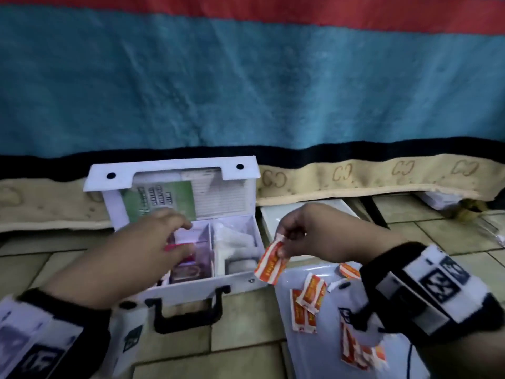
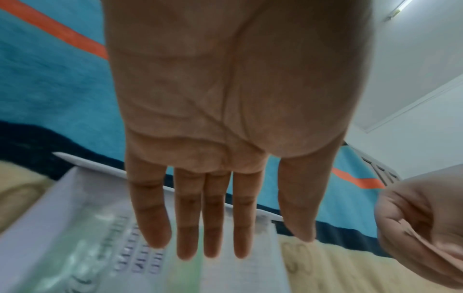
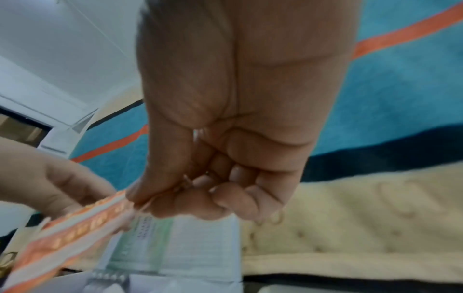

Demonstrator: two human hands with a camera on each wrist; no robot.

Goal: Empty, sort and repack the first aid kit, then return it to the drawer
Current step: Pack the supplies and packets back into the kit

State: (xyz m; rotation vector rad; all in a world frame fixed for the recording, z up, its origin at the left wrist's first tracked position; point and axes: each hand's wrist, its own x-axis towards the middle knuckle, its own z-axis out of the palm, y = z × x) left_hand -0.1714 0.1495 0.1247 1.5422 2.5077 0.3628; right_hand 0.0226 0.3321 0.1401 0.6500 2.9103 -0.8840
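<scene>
The white first aid kit (image 1: 247, 280) stands open on the tiled floor, its lid (image 1: 175, 175) leaning back against the bed. Its right compartment holds white gauze rolls (image 1: 235, 242); the left one holds small packets, partly hidden. My left hand (image 1: 153, 247) hovers flat over the left compartment, with the fingers (image 2: 213, 228) straight and nothing in them. My right hand (image 1: 303, 233) pinches an orange-and-white sachet (image 1: 270, 266) just right of the kit; the sachet (image 3: 70, 239) hangs from thumb and forefinger. Several more sachets (image 1: 308, 299) lie on a white sheet (image 1: 308, 356).
A teal, red and beige blanket (image 1: 246, 77) hangs down the bed side behind the kit. A pulled-out white drawer (image 1: 314, 214) shows under the bed behind my right hand. A clear plastic bag (image 1: 492, 228) lies at the far right.
</scene>
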